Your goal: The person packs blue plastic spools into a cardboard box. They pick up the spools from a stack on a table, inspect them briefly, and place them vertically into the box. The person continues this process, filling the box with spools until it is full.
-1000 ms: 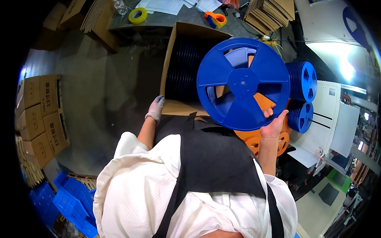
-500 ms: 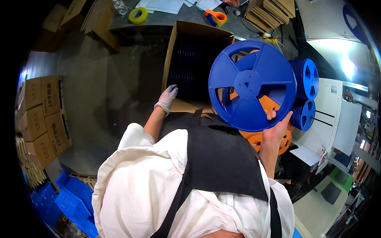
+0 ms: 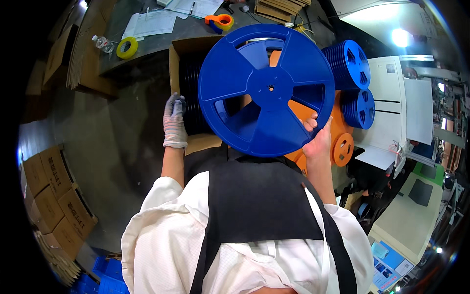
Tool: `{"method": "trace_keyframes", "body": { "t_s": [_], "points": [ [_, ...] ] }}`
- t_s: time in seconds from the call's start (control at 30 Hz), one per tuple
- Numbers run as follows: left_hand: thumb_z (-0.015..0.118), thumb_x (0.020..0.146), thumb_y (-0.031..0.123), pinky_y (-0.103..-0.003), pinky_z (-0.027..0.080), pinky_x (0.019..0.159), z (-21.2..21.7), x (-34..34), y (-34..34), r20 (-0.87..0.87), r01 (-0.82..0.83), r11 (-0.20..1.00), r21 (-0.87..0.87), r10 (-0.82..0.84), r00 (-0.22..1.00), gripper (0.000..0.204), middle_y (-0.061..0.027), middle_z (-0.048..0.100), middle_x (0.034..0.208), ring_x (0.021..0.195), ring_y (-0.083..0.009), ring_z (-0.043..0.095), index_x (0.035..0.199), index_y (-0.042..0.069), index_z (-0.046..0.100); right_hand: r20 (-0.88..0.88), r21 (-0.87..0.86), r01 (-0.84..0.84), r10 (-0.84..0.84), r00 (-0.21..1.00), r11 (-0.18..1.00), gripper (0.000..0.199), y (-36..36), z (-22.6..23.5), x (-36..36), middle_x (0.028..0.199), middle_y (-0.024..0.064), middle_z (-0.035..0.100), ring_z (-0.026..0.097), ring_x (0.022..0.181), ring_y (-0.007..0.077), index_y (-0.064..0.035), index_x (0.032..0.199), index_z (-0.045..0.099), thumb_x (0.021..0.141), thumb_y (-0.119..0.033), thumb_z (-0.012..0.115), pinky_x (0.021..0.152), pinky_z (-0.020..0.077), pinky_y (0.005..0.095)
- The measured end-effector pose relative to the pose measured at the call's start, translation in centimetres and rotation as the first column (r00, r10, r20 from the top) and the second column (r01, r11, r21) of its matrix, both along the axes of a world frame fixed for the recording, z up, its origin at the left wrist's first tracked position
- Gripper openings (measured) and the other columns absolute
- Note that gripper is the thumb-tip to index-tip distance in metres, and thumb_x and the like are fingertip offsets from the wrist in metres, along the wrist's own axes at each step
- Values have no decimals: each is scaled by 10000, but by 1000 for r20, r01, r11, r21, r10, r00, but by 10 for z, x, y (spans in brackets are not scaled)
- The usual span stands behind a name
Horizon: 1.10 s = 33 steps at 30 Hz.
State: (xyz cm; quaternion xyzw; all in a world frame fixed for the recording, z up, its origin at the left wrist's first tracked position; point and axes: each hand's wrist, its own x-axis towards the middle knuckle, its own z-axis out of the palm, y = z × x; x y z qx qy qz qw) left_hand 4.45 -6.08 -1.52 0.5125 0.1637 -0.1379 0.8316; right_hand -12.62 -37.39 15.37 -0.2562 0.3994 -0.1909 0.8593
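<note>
A large blue plastic reel (image 3: 271, 125) with cut-out windows is held up in front of me. My bare right hand (image 3: 319, 141) grips its lower right rim, fingers reaching through a window. Behind the reel and to its left stands an open cardboard box (image 3: 174, 68), partly hidden by it. Rows of dark blue reels (image 3: 190, 98) fill the visible part of the box. My left hand (image 3: 175, 122), in a pale striped glove, is beside the box's left wall with its fingers stretched upward, holding nothing.
Two stacks of blue reels (image 3: 338, 63) stand at right, near orange reels (image 3: 343, 148). On the grey table behind lie papers (image 3: 154, 24), yellow tape (image 3: 127, 48), an orange tape dispenser (image 3: 223, 20) and a bottle (image 3: 102, 44). Cartons (image 3: 61, 201) are stacked at far left.
The blue reel in my right hand has moved left and nearer, now covering much of the box. My left hand has shifted along the box's left side, its fingers pointing more upward. The view has turned.
</note>
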Motion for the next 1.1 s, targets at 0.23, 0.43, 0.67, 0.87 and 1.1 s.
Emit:
{"method": "trace_keyframes", "body": {
  "t_s": [0.23,0.43,0.67,0.87,1.1],
  "points": [
    [549,964,51,-255,454,949,79,0,-40,412,-126,918,376,-43,910,276,-84,651,1142,1052,-139,597,1232,7,598,-25,-31,-6,5,1000,1000,610,-1,-9,6,628,-7,451,440,599,147,-89,898,540,1018,-573,189,886,488,365],
    [592,896,-20,-313,505,891,92,-22,-70,591,-195,792,578,-243,769,262,-128,675,1069,969,-215,637,1148,19,653,-78,-26,30,-32,996,999,593,7,-1,21,633,-4,459,445,608,148,-91,883,536,1028,-549,188,891,490,377],
    [706,823,328,-446,455,953,108,-34,-108,303,70,516,853,-602,739,593,-213,617,1118,1033,-390,584,1304,33,525,-128,-213,-10,-18,992,977,595,28,16,33,638,56,506,493,617,176,-53,871,523,1008,-574,269,795,510,407],
    [884,625,308,-404,359,1099,60,-24,-159,36,394,805,444,-455,890,1165,-256,345,1443,1319,-387,401,1517,73,171,-101,-644,-357,387,916,677,577,81,2,44,794,83,611,563,702,139,9,979,554,1008,-532,357,749,495,294],
    [749,795,77,-399,450,1024,103,-33,-120,-104,152,931,-330,-196,975,836,-126,482,1347,1230,-293,499,1478,154,272,-198,-679,-299,225,954,671,606,70,18,50,814,91,630,611,736,180,5,1040,572,1002,-557,350,759,519,310]
  ]
}}
